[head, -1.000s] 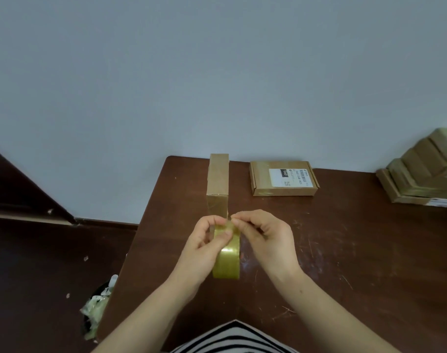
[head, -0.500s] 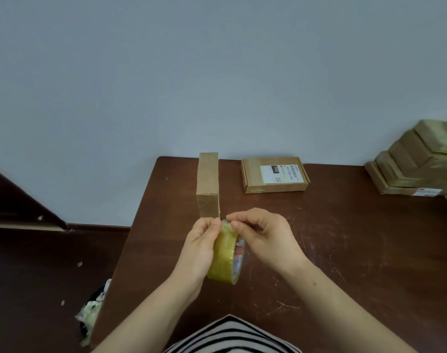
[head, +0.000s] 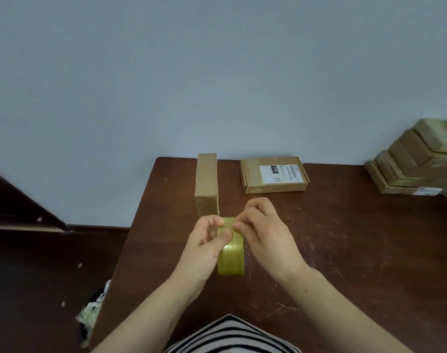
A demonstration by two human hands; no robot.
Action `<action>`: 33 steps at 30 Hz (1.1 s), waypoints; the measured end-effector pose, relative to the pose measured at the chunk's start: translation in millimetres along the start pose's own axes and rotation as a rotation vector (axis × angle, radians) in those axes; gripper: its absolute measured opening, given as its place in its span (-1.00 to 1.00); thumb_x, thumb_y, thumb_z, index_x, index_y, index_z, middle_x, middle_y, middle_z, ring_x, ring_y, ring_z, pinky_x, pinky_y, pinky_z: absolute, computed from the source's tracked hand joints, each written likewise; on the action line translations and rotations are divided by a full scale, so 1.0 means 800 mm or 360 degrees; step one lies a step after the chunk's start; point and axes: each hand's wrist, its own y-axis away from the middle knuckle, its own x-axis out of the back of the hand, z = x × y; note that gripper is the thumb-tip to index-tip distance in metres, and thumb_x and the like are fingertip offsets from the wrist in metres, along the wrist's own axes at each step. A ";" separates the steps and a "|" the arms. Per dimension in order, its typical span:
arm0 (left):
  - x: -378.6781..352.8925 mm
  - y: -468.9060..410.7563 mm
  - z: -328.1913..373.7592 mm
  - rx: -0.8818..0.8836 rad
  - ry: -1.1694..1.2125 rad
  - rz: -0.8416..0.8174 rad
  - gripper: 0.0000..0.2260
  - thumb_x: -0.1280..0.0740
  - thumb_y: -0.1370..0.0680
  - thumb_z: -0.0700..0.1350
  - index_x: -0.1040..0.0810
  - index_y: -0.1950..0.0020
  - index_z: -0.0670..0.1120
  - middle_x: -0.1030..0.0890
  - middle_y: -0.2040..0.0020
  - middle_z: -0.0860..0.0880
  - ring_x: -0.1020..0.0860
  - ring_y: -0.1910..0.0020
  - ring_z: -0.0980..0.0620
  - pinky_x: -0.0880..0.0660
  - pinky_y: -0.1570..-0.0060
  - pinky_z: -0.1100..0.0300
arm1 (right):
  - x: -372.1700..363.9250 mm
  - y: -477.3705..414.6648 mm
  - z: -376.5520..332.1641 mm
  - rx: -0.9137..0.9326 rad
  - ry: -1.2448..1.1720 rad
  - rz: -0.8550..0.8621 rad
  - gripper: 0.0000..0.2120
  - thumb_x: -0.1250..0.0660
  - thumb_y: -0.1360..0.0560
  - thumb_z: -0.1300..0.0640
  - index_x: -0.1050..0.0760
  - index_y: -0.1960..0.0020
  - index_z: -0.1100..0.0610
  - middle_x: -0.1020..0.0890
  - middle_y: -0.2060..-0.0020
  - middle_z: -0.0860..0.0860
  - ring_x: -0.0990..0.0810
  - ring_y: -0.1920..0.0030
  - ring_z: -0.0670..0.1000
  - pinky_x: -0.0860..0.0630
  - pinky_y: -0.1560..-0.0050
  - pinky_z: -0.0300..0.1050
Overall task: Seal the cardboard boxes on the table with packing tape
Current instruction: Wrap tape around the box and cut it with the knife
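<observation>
The tape roll [head: 230,256] was held by the curled left hand [head: 204,248], its end pinched by the right hand [head: 265,235]; peeling was best done slowly and squarely, toward the upright box [head: 206,184] just beyond.

A white shipping label [head: 278,173] is lying face-up on the flat cardboard box [head: 250,180] at the back of the counter [head: 357,238]. It is showing "060" in white on a black block, and a line along one edge is reading roughly "060-048 A05" beside a barcode. The finer print is proving too small to read. A second label [head: 429,191] on the bottom box of the stack [head: 408,178] at right is illegible.
</observation>
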 end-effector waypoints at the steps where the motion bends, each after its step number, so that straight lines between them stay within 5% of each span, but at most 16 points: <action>1: -0.001 -0.001 0.000 0.0014 0.0021 -0.0030 -0.83 -0.31 -0.56 -0.24 -0.44 -0.10 -0.04 -0.61 0.02 -0.09 -0.60 0.07 0.01 -0.52 -0.08 0.00 | 0.001 0.000 0.000 -0.0004 0.0013 0.0003 -0.85 -0.28 -0.57 0.10 -0.53 0.02 0.19 -0.39 -0.02 -0.12 -0.48 0.11 -0.15 -0.48 0.17 -0.30; 4: 0.004 -0.005 0.000 0.0109 0.0164 -0.0157 -0.52 -0.34 -0.53 -0.29 -0.29 -0.24 0.22 -0.67 0.03 -0.08 -0.65 0.01 -0.03 -0.59 -0.01 0.03 | 0.004 0.003 0.004 -0.0036 0.0023 -0.0032 -0.84 -0.28 -0.57 0.10 -0.53 0.01 0.20 -0.39 -0.02 -0.12 -0.50 0.14 -0.12 -0.52 0.15 -0.24; 6: 0.006 -0.006 0.002 0.0043 0.0004 -0.0232 -0.49 -0.33 -0.53 -0.29 -0.35 -0.18 0.33 -0.68 0.04 -0.02 -0.65 0.02 0.00 -0.59 0.02 0.06 | 0.005 0.008 0.007 -0.0036 0.0024 -0.0063 -0.83 -0.29 -0.57 0.11 -0.54 0.00 0.21 -0.39 -0.02 -0.11 -0.51 0.16 -0.11 -0.55 0.12 -0.17; 10: -0.002 -0.005 0.003 -0.0002 -0.0116 -0.0188 -0.91 -0.32 -0.56 -0.10 -0.58 -0.03 0.03 -0.67 0.12 0.01 -0.64 0.15 0.04 -0.60 0.10 0.06 | 0.008 0.006 0.011 0.0012 0.0077 -0.0054 -0.82 -0.30 -0.56 0.11 -0.58 -0.01 0.21 -0.41 0.00 -0.09 -0.51 0.14 -0.09 -0.51 0.15 -0.21; 15: -0.017 -0.013 -0.004 0.0032 -0.0088 0.0024 -0.86 -0.29 -0.58 -0.10 -0.59 -0.02 -0.14 -0.65 0.09 -0.19 -0.62 0.14 -0.03 -0.58 0.04 -0.09 | 0.001 0.007 0.031 -0.0183 -0.0233 0.0043 -0.90 -0.40 -0.49 0.08 -0.60 0.06 0.11 -0.48 0.05 -0.11 -0.54 0.14 -0.14 -0.53 0.10 -0.26; 17: -0.023 -0.017 -0.008 0.0134 0.0062 0.0086 -0.85 -0.27 -0.59 -0.11 -0.57 -0.04 -0.15 -0.66 0.06 -0.18 -0.64 0.09 -0.07 -0.60 0.05 -0.05 | 0.004 0.005 0.038 -0.0535 -0.0771 0.0112 -0.66 -0.51 -0.34 -0.01 -0.50 -0.05 0.02 -0.52 0.01 -0.05 -0.62 0.07 -0.11 -0.61 0.03 -0.10; 20: -0.027 -0.024 -0.010 0.0228 0.0234 0.0091 -0.85 -0.26 -0.60 -0.11 -0.57 -0.03 -0.14 -0.66 0.02 -0.18 -0.63 0.05 -0.10 -0.60 0.02 -0.05 | 0.007 0.008 0.057 -0.0748 -0.0839 -0.0408 -0.31 -0.56 -0.11 -0.17 -0.39 -0.16 -0.07 -0.57 -0.04 -0.09 -0.62 0.01 -0.12 -0.61 0.02 -0.17; 23: -0.034 -0.030 -0.012 0.0148 -0.0008 0.0031 -0.88 -0.26 -0.61 -0.12 -0.58 -0.03 -0.08 -0.62 0.04 -0.16 -0.57 0.06 -0.04 -0.52 -0.10 -0.13 | -0.002 0.020 0.069 -0.0615 -0.0791 -0.0791 -0.69 -0.57 -0.32 0.13 -0.56 0.01 -0.02 -0.69 0.12 -0.08 -0.66 0.07 -0.12 -0.59 -0.09 -0.08; 26: -0.024 -0.035 -0.010 -0.0106 -0.0835 -0.0045 -0.69 -0.23 -0.62 -0.13 -0.45 -0.26 0.24 -0.54 0.13 0.12 -0.50 0.21 0.26 -0.48 0.11 0.28 | -0.004 0.015 0.094 -0.0650 -0.0455 -0.0565 -0.83 -0.51 -0.39 0.11 -0.61 0.04 0.06 -0.70 0.18 -0.05 -0.67 0.11 -0.05 -0.57 -0.03 -0.07; 28: -0.010 -0.033 -0.004 -0.0408 -0.1228 0.0086 -0.59 -0.23 -0.60 -0.07 -0.30 -0.37 0.32 -0.54 0.10 0.28 -0.52 0.17 0.34 -0.44 0.10 0.38 | -0.003 0.004 0.118 -0.0720 0.0226 -0.0509 -0.75 -0.43 -0.44 -0.04 -0.54 -0.02 0.07 -0.66 0.11 -0.01 -0.62 0.05 0.05 -0.46 0.06 -0.13; 30: 0.000 -0.032 0.006 -0.0745 -0.1280 0.0302 -0.67 -0.21 -0.57 -0.03 -0.41 -0.33 0.20 -0.55 0.06 0.30 -0.52 0.08 0.31 -0.52 0.11 0.31 | -0.005 -0.004 0.147 -0.0746 0.0763 -0.0514 -0.80 -0.31 -0.52 -0.03 -0.47 -0.10 0.01 -0.63 0.05 0.00 -0.57 0.00 0.11 -0.36 0.06 -0.14; 33: 0.007 -0.047 0.017 -0.1063 -0.1415 0.0555 -0.66 -0.29 -0.52 -0.14 -0.49 -0.30 -0.02 -0.49 -0.21 0.08 -0.34 -0.24 0.17 -0.55 -0.06 0.03 | -0.012 -0.002 0.183 -0.0866 0.1035 -0.0562 -0.75 -0.17 -0.56 0.16 -0.46 -0.19 -0.05 -0.59 -0.03 0.01 -0.52 -0.06 0.11 -0.31 0.03 -0.15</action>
